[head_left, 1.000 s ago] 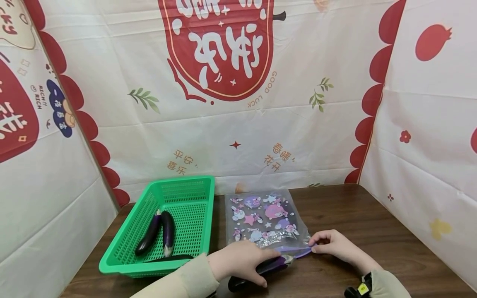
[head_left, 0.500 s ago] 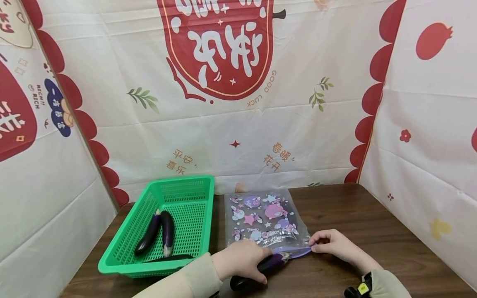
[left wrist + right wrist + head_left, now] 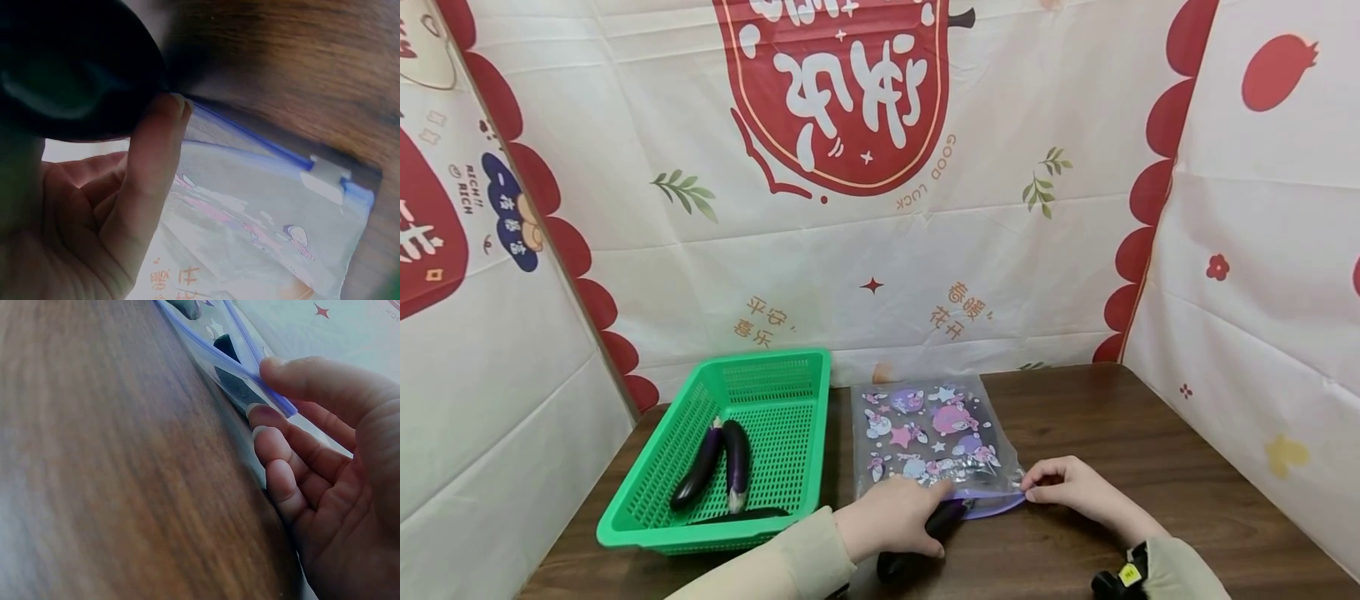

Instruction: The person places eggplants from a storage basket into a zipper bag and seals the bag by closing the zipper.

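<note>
My left hand (image 3: 891,517) grips a dark purple eggplant (image 3: 901,567) low over the table. The eggplant's stem end has passed into the mouth of a clear zipper bag (image 3: 917,417) printed with pink and purple cartoons, which lies flat. In the left wrist view the eggplant's glossy body (image 3: 75,69) fills the upper left, and the bag's white slider (image 3: 325,178) sits near one end of the purple zip. My right hand (image 3: 1078,492) pinches the right corner of the bag's mouth. The right wrist view has the purple zip edges (image 3: 209,351) spread apart, leading to thumb and fingers.
A green plastic basket (image 3: 608,532) stands on the left of the brown wooden table (image 3: 1150,467). Inside lie an eggplant (image 3: 698,475), another eggplant (image 3: 738,458) and a third partly hidden by the front rim. Printed white cloth walls (image 3: 820,267) enclose the back and sides.
My left hand has pushed the eggplant slightly right and away from me, so its stem end now goes under the bag's edge. The right hand keeps its pinch on the corner.
</note>
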Demonstrator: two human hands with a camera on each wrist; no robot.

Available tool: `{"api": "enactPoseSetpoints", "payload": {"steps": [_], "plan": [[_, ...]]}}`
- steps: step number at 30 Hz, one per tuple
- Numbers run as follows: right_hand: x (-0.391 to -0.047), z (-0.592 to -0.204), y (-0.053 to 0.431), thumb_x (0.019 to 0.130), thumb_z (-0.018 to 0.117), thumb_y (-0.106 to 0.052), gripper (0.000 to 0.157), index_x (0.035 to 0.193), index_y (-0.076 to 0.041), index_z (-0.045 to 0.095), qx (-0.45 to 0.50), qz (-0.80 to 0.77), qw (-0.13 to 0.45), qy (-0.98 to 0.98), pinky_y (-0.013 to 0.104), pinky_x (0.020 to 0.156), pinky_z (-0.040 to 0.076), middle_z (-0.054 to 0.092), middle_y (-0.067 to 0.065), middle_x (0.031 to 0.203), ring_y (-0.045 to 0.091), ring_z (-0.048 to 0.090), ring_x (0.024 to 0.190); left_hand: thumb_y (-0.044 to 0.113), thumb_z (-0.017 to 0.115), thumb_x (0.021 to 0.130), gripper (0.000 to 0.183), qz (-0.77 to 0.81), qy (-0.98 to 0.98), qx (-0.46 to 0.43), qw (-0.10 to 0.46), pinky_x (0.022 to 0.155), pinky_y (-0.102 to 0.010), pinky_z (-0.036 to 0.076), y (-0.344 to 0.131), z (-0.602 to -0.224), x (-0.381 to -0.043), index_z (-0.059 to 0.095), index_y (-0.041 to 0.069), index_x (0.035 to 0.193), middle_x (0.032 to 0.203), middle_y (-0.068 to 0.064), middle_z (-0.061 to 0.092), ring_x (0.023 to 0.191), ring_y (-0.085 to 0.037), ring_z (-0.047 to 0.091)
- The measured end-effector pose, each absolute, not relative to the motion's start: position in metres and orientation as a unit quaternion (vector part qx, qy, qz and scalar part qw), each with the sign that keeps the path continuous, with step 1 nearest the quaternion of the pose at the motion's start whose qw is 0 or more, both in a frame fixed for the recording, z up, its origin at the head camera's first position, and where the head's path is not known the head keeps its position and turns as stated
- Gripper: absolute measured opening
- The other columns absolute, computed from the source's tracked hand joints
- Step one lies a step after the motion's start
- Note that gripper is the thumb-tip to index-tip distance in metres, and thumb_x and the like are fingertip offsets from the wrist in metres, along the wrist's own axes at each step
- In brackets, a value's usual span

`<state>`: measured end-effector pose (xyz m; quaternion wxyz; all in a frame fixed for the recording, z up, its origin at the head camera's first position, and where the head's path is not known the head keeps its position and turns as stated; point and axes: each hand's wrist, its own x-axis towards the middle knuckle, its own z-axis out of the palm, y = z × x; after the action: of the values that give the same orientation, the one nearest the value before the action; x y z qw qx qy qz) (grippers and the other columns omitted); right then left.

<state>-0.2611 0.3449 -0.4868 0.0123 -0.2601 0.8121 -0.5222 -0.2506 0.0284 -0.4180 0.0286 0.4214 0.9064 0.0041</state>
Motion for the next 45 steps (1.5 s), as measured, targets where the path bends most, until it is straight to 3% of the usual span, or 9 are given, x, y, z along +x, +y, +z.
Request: {"api": "enactPoseSetpoints", "payload": {"steps": [6, 14, 19, 26, 33, 45], "plan": [[-0.263, -0.485, 0.344, 0.085, 0.068, -0.001, 0.007, 0.09, -0.003, 0.072, -0.262, -0.519, 0.012, 0.813, 0.023, 0.059, 0.047, 0.068, -0.008, 0.085, 0.001, 0.056, 0.071, 0.049, 0.081, 0.072, 0.078, 0.024, 0.917, 0.399, 0.017, 0.059, -0.029, 0.048, 0.031, -0.417, -0.25, 0.049, 0.018, 0.135, 0.075, 0.003, 0.064, 0.07, -0.011, 0.061], [-0.265, -0.484, 0.345, 0.085, 0.068, -0.002, 0.007, 0.09, -0.004, 0.072, -0.263, -0.511, 0.006, 0.818, 0.023, 0.062, 0.047, 0.068, -0.009, 0.087, 0.002, 0.056, 0.074, 0.05, 0.083, 0.069, 0.062, 0.051, 0.929, 0.366, 0.009, 0.057, -0.028, 0.047, 0.036, -0.422, -0.251, 0.052, 0.013, 0.108, 0.075, 0.001, 0.064, 0.066, -0.012, 0.06], [-0.264, -0.484, 0.346, 0.085, 0.069, -0.001, 0.007, 0.09, -0.004, 0.072, -0.261, -0.514, 0.007, 0.817, 0.023, 0.062, 0.047, 0.068, -0.009, 0.088, 0.002, 0.057, 0.076, 0.051, 0.082, 0.069, 0.06, 0.044, 0.93, 0.364, 0.0, 0.061, -0.03, 0.049, 0.039, -0.424, -0.252, 0.055, 0.013, 0.105, 0.078, -0.002, 0.066, 0.072, -0.015, 0.062], [-0.262, -0.485, 0.346, 0.085, 0.068, -0.001, 0.007, 0.09, -0.004, 0.072, -0.259, -0.52, 0.006, 0.814, 0.023, 0.062, 0.048, 0.069, -0.008, 0.088, 0.002, 0.057, 0.075, 0.05, 0.081, 0.071, 0.052, 0.048, 0.928, 0.368, -0.007, 0.053, -0.03, 0.045, 0.042, -0.423, -0.252, 0.052, 0.015, 0.097, 0.069, 0.001, 0.06, 0.061, -0.013, 0.059], [-0.26, -0.486, 0.345, 0.086, 0.068, -0.001, 0.006, 0.091, -0.002, 0.071, -0.258, -0.524, 0.011, 0.812, 0.023, 0.063, 0.048, 0.069, -0.007, 0.088, 0.002, 0.058, 0.076, 0.049, 0.081, 0.073, 0.051, 0.04, 0.927, 0.373, -0.013, 0.055, -0.029, 0.045, 0.041, -0.424, -0.247, 0.052, 0.015, 0.099, 0.069, 0.003, 0.06, 0.062, -0.011, 0.059], [-0.261, -0.488, 0.345, 0.086, 0.069, -0.005, 0.006, 0.09, -0.007, 0.073, -0.259, -0.515, 0.001, 0.817, 0.024, 0.065, 0.048, 0.07, 0.001, 0.09, 0.002, 0.058, 0.079, 0.045, 0.08, 0.073, 0.04, -0.034, 0.887, 0.455, -0.071, 0.056, -0.023, 0.045, 0.023, -0.42, -0.225, 0.061, 0.017, 0.093, 0.074, 0.008, 0.058, 0.068, -0.006, 0.057]]}}
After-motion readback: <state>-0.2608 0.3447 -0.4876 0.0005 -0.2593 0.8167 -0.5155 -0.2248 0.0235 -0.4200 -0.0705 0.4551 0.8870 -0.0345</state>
